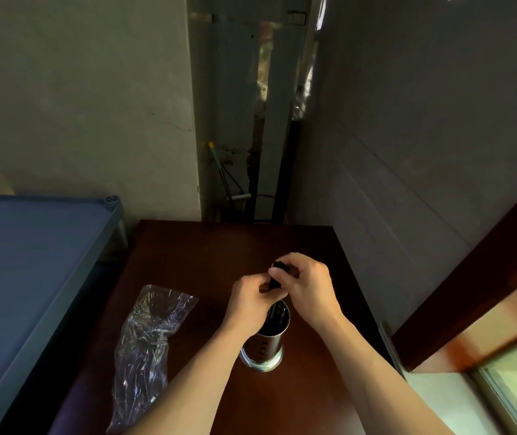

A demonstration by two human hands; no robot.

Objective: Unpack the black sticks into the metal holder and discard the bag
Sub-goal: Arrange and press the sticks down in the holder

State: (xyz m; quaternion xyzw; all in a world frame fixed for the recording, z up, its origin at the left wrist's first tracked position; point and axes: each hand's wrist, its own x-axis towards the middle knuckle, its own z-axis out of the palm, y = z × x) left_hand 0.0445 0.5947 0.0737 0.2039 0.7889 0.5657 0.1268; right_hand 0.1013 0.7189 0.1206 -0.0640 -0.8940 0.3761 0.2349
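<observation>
Both my hands grip the bundle of black sticks (277, 279) above the metal holder (265, 343): left hand (250, 301) low, right hand (307, 284) w/ fingers closed near the top. Risk: shiny, narrow cylinder may tip if sticks snag its rim. Crinkly clear plastic bag (147, 340) lies left on the dark bench (207, 246), not yet binned.

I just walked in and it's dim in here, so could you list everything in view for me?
Black sticks: one bundle, black, standing in the metal holder, tops gripped by both hands.
Metal holder: one, silver, upright on the table.
Plastic bag: one, clear, crumpled, lying on the table left of the holder.
Table: one, dark brown, centre.
Shelf: one, blue-grey, left of the table.
Window frame: one, reddish-brown, right.
Left hand: one, closed on the sticks.
Right hand: one, closed on the stick tops.
</observation>
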